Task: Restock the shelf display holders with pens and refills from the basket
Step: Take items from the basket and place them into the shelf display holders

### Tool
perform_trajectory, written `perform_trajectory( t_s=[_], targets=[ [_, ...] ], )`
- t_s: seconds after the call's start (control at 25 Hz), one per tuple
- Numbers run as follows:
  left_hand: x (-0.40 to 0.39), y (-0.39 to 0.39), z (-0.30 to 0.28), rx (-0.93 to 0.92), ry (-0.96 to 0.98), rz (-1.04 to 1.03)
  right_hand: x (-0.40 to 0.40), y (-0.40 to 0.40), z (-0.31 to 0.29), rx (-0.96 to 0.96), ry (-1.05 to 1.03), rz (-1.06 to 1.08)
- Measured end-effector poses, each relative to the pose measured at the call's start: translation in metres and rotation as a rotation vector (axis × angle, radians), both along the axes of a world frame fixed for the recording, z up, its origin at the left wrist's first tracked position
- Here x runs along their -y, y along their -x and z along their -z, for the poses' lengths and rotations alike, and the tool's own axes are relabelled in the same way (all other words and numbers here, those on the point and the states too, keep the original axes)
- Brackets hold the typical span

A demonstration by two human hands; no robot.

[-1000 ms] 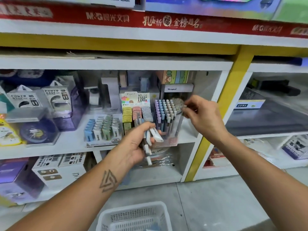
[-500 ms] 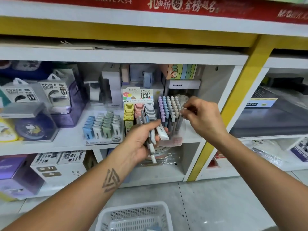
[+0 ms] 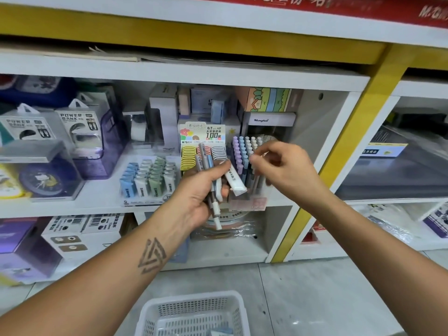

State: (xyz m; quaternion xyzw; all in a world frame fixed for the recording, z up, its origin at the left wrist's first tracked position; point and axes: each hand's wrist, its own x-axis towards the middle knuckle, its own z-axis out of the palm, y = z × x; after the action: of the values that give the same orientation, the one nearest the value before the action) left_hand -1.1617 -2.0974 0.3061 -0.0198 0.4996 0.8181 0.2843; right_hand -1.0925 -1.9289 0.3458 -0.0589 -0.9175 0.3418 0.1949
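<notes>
White basket point(image 3: 194, 309) sits on the floor below both hands point(image 3: 201, 190).

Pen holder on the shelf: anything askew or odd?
Nothing stands out. The pens in the clear pen holder stand upright in even rows. The left hand grips a loose bundle of pens; the right hand hovers at the holder.

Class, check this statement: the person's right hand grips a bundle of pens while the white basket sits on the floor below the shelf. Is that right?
One detail is wrong. The head view shows the left hand gripping the bundle of pens; the right hand reaches toward the pen holder. The white basket does sit on the floor below the shelf.
</notes>
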Motion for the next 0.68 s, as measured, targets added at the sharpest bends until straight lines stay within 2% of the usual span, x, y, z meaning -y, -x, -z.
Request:
perform_trajectory(
  t_s=[0.12,0.24,0.4,0.64,0.68],
  targets=[
    [0.002,-0.001,-0.001,-0.072,-0.009,-0.001,0.024,0.0,0.001,0.245,0.368,-0.194],
    [0.011,0.001,-0.004,-0.096,-0.002,0.009,0.032,0.005,0.003,0.24,0.569,-0.232],
    [0.037,0.011,-0.009,-0.094,0.015,-0.023,0.042,0.019,0.002,0.209,0.601,-0.224],
    [0.102,0.032,-0.017,0.069,0.031,-0.141,0.075,0.043,-0.003,0.191,0.737,-0.196],
    [0.113,0.035,-0.019,0.085,0.03,-0.16,0.081,0.045,-0.004,0.169,0.695,-0.198]
  ],
)
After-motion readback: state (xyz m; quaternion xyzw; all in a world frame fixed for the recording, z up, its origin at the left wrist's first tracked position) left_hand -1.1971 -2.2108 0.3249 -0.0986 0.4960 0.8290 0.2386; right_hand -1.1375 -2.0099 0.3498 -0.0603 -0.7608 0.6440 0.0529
